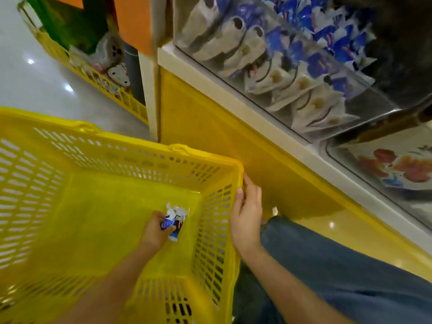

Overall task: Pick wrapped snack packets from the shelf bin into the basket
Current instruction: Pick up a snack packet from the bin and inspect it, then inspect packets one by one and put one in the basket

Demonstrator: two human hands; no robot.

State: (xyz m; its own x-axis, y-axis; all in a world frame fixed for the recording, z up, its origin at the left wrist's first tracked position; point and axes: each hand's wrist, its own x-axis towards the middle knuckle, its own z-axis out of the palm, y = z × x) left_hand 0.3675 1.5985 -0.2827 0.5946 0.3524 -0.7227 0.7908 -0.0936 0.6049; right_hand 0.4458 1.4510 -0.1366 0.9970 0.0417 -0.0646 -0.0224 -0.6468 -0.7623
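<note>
1. While the left hand sits low inside the yellow slotted plastic basket, it pinches a small white-and-blue wrapped snack packet.
2. Right hand is curled round the basket's right-side rim, gripping it.

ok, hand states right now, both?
Left hand: holds a snack packet, low inside the basket.
Right hand: grips the basket's right rim, thumb inside, fingers outside.

Second basket holding plush toys; glossy floor.
</note>
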